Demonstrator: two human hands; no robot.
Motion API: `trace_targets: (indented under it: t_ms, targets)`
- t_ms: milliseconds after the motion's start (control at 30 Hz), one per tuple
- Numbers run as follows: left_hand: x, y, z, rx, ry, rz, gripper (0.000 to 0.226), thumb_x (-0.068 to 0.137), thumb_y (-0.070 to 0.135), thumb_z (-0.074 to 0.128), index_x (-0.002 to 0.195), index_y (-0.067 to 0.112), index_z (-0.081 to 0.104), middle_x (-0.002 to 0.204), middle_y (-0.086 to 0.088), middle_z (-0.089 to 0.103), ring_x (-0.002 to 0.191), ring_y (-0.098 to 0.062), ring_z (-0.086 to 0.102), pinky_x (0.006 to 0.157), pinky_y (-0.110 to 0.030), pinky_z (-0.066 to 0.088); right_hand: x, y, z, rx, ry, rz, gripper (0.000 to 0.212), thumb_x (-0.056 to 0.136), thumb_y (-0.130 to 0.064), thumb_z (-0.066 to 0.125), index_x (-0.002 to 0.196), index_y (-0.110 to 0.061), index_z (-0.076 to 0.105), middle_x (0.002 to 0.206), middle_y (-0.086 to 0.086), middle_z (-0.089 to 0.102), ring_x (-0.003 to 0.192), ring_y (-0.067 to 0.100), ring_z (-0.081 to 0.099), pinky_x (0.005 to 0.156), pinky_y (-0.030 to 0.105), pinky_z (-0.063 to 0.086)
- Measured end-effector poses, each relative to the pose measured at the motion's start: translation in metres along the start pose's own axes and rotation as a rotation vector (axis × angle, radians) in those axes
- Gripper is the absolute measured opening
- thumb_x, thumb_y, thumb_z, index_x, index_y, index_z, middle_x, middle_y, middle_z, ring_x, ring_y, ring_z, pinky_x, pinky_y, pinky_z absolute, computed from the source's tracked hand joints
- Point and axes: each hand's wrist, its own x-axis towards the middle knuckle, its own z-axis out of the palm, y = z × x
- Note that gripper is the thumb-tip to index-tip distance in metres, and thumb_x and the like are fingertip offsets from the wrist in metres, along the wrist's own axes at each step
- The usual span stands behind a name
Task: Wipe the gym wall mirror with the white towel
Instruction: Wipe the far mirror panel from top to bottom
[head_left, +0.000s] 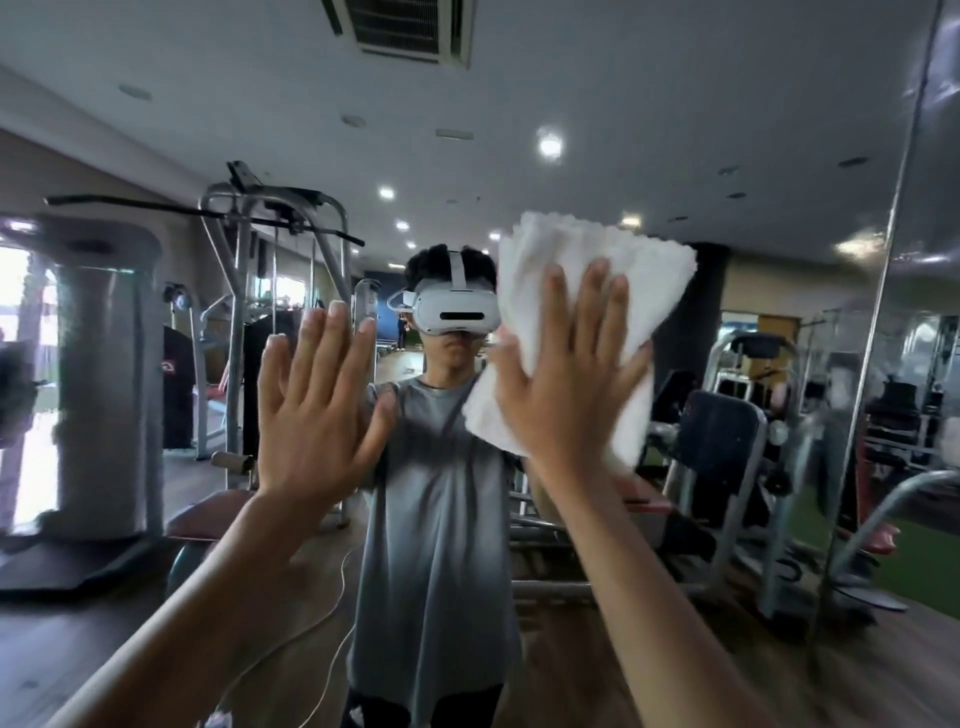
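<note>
Gym wall mirror (571, 130) fills the view, reflecting weight machines (270, 270) and a person in a white headset (457, 312). Left hand (317, 410) lies flat on the mirror just left of and below the headset, fingers straight and spread, holding nothing. Right hand (566, 384), fingers likewise straight, presses the folded white towel (597, 270) against the mirror just right of the headset

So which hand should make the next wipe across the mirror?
Right. The right hand presses the white towel flat against the mirror, fingers spread; the left hand beside it is open and holds no cloth.
</note>
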Motion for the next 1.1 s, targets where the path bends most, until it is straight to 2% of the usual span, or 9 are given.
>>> trace_targets:
  t_ms: [100,233,333,467,533,700,800,967,1100]
  targets:
    - [-0.003,-0.004,0.003,-0.02,0.038,0.03,0.07,0.101,0.05,0.026,0.16,0.015,0.012,0.168,-0.008,0.01,0.156,-0.023,0.005,0.125,-0.048,0.003,-0.022,-0.039,0.006,0.049,-0.059,-0.216,0.068,0.095,-0.049,0.046,0.156,-0.023,0.032,0.165,0.013,0.019,0.153,0.029,0.016,0.115,0.059,0.02]
    - [-0.008,-0.015,0.002,-0.026,0.067,0.08,0.071,0.102,0.048,0.028,0.158,0.006,0.017,0.166,-0.014,0.018,0.155,-0.026,0.011,0.126,-0.046,0.006,-0.054,-0.002,0.001,0.048,-0.131,-0.547,0.067,0.089,-0.046,0.054,0.152,-0.033,0.038,0.165,0.006,0.021,0.153,0.025,0.017,0.108,0.059,0.03]
    - [-0.009,-0.017,0.001,-0.05,0.074,0.106,0.071,0.101,0.045,0.032,0.157,0.003,0.023,0.165,-0.016,0.02,0.154,-0.029,0.013,0.125,-0.047,0.009,-0.039,0.018,-0.002,0.019,-0.099,-0.414,0.064,0.09,-0.048,0.05,0.151,-0.033,0.039,0.164,0.005,0.025,0.151,0.025,0.022,0.105,0.057,0.032]
    - [-0.012,-0.022,-0.004,-0.086,0.063,0.151,0.069,0.1,0.041,0.036,0.155,0.0,0.027,0.163,-0.018,0.023,0.153,-0.03,0.017,0.125,-0.048,0.014,0.001,-0.038,0.001,0.005,-0.021,-0.083,0.065,0.095,-0.05,0.045,0.156,-0.028,0.035,0.165,0.01,0.022,0.153,0.028,0.019,0.111,0.059,0.027]
    - [-0.013,-0.034,-0.008,-0.112,0.078,0.202,0.065,0.101,0.036,0.038,0.153,-0.001,0.032,0.162,-0.018,0.027,0.152,-0.029,0.022,0.124,-0.045,0.018,-0.002,-0.069,0.006,0.044,-0.052,-0.146,0.068,0.096,-0.049,0.046,0.157,-0.026,0.031,0.166,0.012,0.019,0.153,0.028,0.016,0.114,0.059,0.024]
    - [-0.018,-0.067,-0.019,-0.181,0.078,0.205,0.058,0.099,0.034,0.041,0.147,0.001,0.045,0.158,-0.016,0.036,0.15,-0.025,0.029,0.123,-0.045,0.021,-0.063,-0.051,0.005,0.043,-0.123,-0.659,0.069,0.088,-0.047,0.056,0.153,-0.032,0.038,0.164,0.007,0.026,0.152,0.026,0.021,0.11,0.055,0.03]
    - [-0.025,-0.091,-0.025,-0.108,0.081,0.189,0.058,0.099,0.036,0.038,0.151,0.008,0.042,0.16,-0.012,0.036,0.149,-0.023,0.031,0.122,-0.052,0.018,-0.061,-0.025,0.002,0.025,-0.143,-0.535,0.071,0.085,-0.047,0.055,0.152,-0.034,0.036,0.164,0.004,0.026,0.151,0.025,0.023,0.1,0.055,0.038]
    - [-0.025,-0.112,-0.021,-0.069,0.089,0.223,0.056,0.099,0.035,0.04,0.151,0.011,0.044,0.161,-0.011,0.034,0.15,-0.024,0.029,0.122,-0.052,0.017,0.002,-0.093,0.008,-0.03,-0.036,-0.14,0.065,0.096,-0.052,0.043,0.156,-0.028,0.034,0.165,0.008,0.022,0.152,0.027,0.019,0.11,0.055,0.028]
    - [-0.025,-0.115,-0.018,-0.115,0.111,0.234,0.058,0.098,0.032,0.044,0.149,0.004,0.044,0.159,-0.014,0.035,0.15,-0.025,0.031,0.121,-0.051,0.024,-0.005,-0.149,0.015,0.017,-0.089,-0.283,0.068,0.095,-0.051,0.042,0.157,-0.027,0.03,0.166,0.009,0.016,0.153,0.028,0.015,0.112,0.055,0.022]
